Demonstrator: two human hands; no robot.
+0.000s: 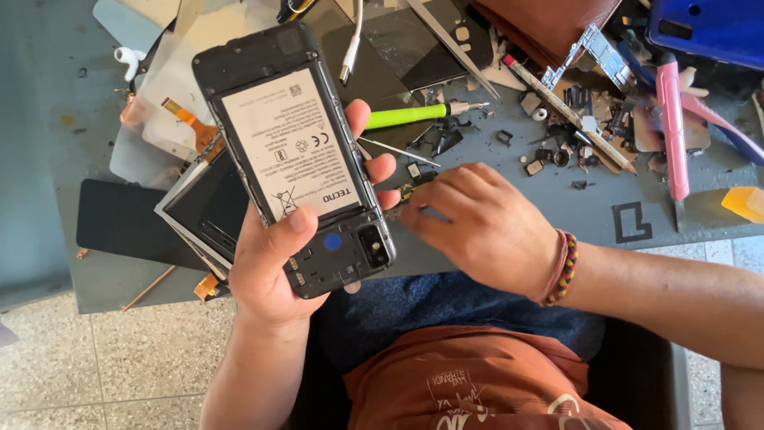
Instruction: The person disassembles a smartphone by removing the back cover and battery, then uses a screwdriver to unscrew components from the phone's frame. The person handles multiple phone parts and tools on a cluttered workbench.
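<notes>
Head view, looking down over a grey tabletop [605, 209] crowded with phone parts. Left hand [274, 263] holds an opened smartphone [296, 155] with its back cover off; the white-labelled battery [290, 151] faces up, and a blue dot sits on the lower frame beside the camera module [372, 245]. Grip of the left hand: clamped on the phone, thumb pressed on the lower edge of the battery, fingertips wrapped round the right-hand edge. The phone is raised above the near edge of the tabletop, tilted, camera end toward the person.

Right hand [477, 227] rests knuckles-up just to the right of the phone, fingers curled together at a small dark component [407, 191] (I cannot tell whether they pinch it or only touch it). A beaded bracelet [560, 269] circles that wrist.

Under the phone lies a stack of dark display panels [199, 211] with orange flex cables [191, 123]. Behind the right hand: a screwdriver with a green handle [410, 116], thin tweezers [398, 151], a white cable plug [348, 56]. Farther right: a pencil [569, 115], loose chips and screws, a pink-handled tool [673, 135], a blue phone cover [708, 28] at the top corner. Tiled floor shows below the tabletop.
</notes>
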